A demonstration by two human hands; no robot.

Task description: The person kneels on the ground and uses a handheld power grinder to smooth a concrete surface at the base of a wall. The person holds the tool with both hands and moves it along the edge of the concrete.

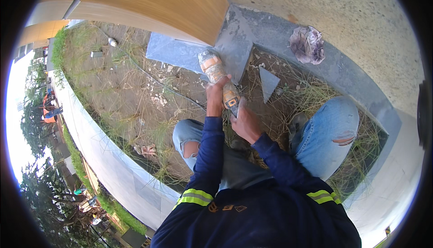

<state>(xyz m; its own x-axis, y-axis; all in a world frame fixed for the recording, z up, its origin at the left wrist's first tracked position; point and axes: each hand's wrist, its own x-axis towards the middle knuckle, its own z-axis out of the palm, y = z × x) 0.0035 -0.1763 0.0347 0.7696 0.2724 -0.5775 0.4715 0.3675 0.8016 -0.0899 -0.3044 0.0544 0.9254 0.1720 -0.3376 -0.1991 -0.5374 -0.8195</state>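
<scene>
A dust-caked orange power tool [215, 69], shaped like an angle grinder, points away from me, its far end at the grey stone slab [173, 55] by the wall corner. What its tip touches is hidden. My left hand [217, 97] is closed round the middle of its body. Behind it, my right hand [246, 120] is wrapped round the narrower rear end. A dark cable [167, 88] crosses the soil on the left toward the tool. Just right of the tool, a broken triangular piece of stone [269, 83] lies on the soil.
A crumpled, stained cloth [306, 45] lies on the grey ledge [264, 22] at the right. Wood-look panel [153, 6] and speckled wall [324, 0] meet ahead. Stone chips and grass cover the soil [131, 81] around my knees. Distant people [49, 106] are beyond the pale curb [108, 144].
</scene>
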